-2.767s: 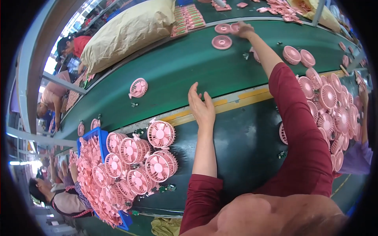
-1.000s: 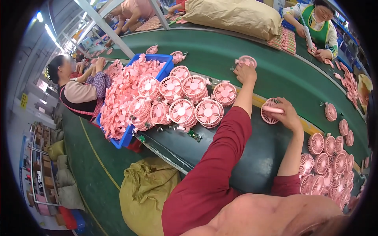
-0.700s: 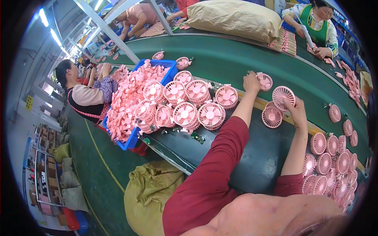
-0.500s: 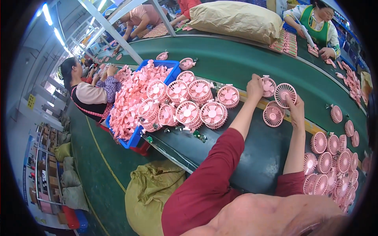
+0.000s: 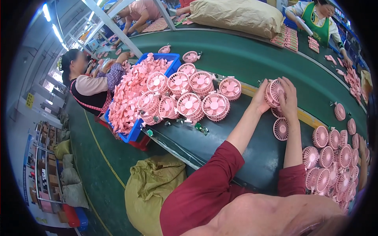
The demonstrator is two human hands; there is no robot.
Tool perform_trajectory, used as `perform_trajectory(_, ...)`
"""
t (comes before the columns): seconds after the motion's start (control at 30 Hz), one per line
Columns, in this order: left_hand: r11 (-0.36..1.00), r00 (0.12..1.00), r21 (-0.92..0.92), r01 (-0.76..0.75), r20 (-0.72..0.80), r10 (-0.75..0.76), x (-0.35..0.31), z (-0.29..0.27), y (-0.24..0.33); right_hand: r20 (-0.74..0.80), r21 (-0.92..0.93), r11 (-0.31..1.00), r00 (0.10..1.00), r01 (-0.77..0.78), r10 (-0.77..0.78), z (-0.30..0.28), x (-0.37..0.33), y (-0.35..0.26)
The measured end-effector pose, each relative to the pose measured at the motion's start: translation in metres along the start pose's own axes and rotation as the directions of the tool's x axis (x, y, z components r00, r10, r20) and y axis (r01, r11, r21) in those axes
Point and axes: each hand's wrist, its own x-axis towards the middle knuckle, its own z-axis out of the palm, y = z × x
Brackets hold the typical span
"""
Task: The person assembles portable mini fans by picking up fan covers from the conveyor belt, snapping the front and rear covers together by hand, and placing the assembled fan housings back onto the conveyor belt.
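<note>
Between both palms I hold a pink mini fan [image 5: 275, 93], its round grille facing right. My left hand [image 5: 260, 101] is closed around the fan's left side. Against the grille on the right side, my right hand [image 5: 290, 100] presses with curved fingers. Just below lies a loose pink grille [image 5: 280, 129] on the dark bench, partly beside my right wrist; another round pink part behind it is mostly hidden. To the left, several open pink fan housings [image 5: 215, 106] with blades inside stand stacked together, small green circuit boards [image 5: 201, 129] beside them.
A blue bin [image 5: 136, 131] heaped with pink fan blades [image 5: 132, 94] stands left. Many pink grilles [image 5: 327, 157] are piled at right. Beyond the bench runs a green conveyor [image 5: 236, 55] carrying scattered fans. A yellow-green sack [image 5: 153, 188] sits below. Co-workers work at left and across.
My right hand has brought the grille against the fan in my left hand, and the fan is now lifted between both. A co-worker's hand at far right has come into view by the grille pile.
</note>
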Motion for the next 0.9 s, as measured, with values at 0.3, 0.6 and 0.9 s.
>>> perform_trajectory(0.3, 0.850, 0.892, 0.365, -0.381, -0.099, 0.442, 0.002, 0.019, -0.009, 0.071, 0.200, 0.979, 0.997, 0.028, -0.043, 0.016, -0.003, -0.006)
perform_trajectory(0.6, -0.266, 0.472, 0.833, -0.485, 0.506, 0.722, -0.028, 0.052, -0.020, 0.457, 0.782, 0.170, 0.737, -0.600, 0.498, 0.030, -0.013, -0.008)
perform_trajectory(0.9, -0.447, 0.378, 0.738, -0.505, 0.655, 0.654, -0.016, 0.046, -0.023, 0.382, 0.896, 0.020, 0.793, -0.443, 0.475, 0.026, -0.008, -0.013)
